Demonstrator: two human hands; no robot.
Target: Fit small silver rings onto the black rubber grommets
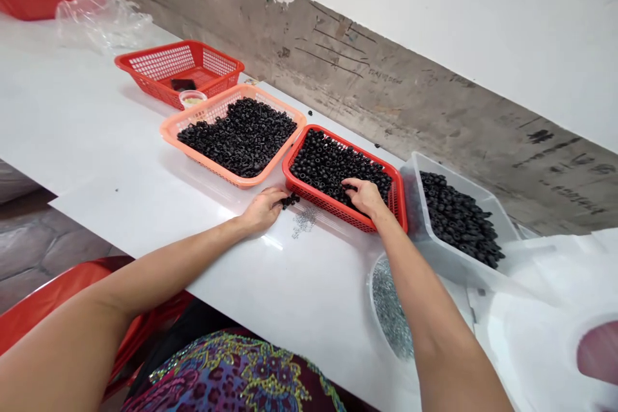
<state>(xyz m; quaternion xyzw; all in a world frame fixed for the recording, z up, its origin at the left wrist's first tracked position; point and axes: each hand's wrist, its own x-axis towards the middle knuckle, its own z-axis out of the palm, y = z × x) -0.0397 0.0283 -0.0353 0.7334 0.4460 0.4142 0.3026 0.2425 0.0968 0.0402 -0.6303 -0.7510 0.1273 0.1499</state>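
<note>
My left hand (264, 208) rests on the white table, its fingers curled beside a few small black parts (290, 200). Whether those parts are gripped or only touched is hard to see. Over the red basket (396, 206) my right hand (363, 196) reaches down, fingers bent among the round black ring-shaped pieces (324, 164); its fingertips are partly hidden there. Between the hands lies a small scatter of tiny shiny metal bits (304, 222). Left of the red basket stands an orange basket (171, 132) heaped with small black pieces (241, 135).
A clear plastic bin (425, 232) of black parts stands at the right, with a round tub (393, 309) of shiny metal bits below it. Farther left are another red basket (140, 80), a small cup (192, 98) and a plastic bag (99, 19). A wall (338, 45) runs behind.
</note>
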